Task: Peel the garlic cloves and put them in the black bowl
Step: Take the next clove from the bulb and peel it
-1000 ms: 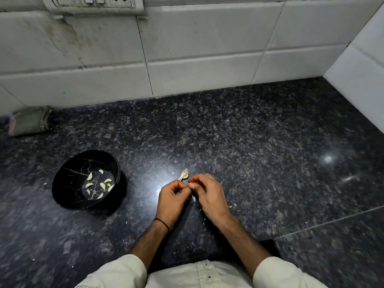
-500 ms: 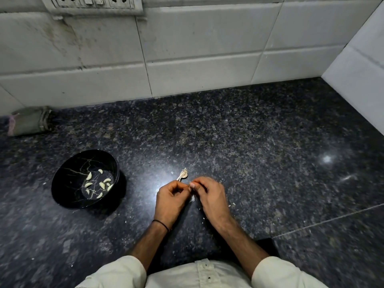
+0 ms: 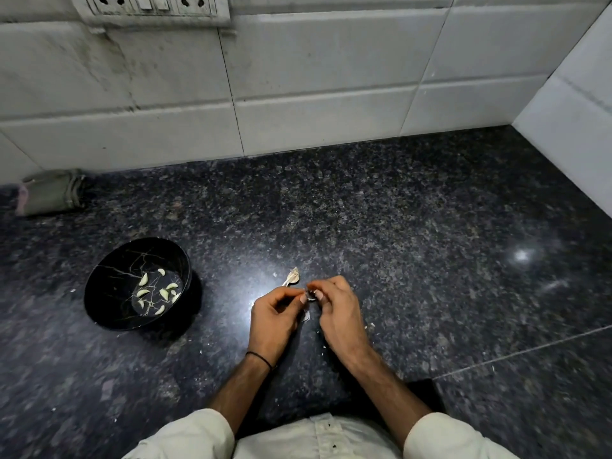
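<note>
While both hands meet near the front edge of the dark worktop [image 3: 430, 226], the left hand [image 3: 271, 321] and right hand [image 3: 337, 313] pinch a small garlic clove [image 3: 310, 295] between curled fingertips. Towards the left edge, the black bowl [image 3: 112, 286] holds peeled cloves [image 3: 164, 293]. A papery husk [image 3: 293, 276] lies just behind the hands.

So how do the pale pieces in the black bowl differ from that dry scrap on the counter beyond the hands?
The smooth, pale peeled garlic cloves are plump crescents; the tan, papery garlic stalk scrap is thin and shrivelled. The cloves are several, scattered inside the glossy black bowl; the one scrap lies on the dark speckled stone counter. Both lie loose, held by nobody.
</note>
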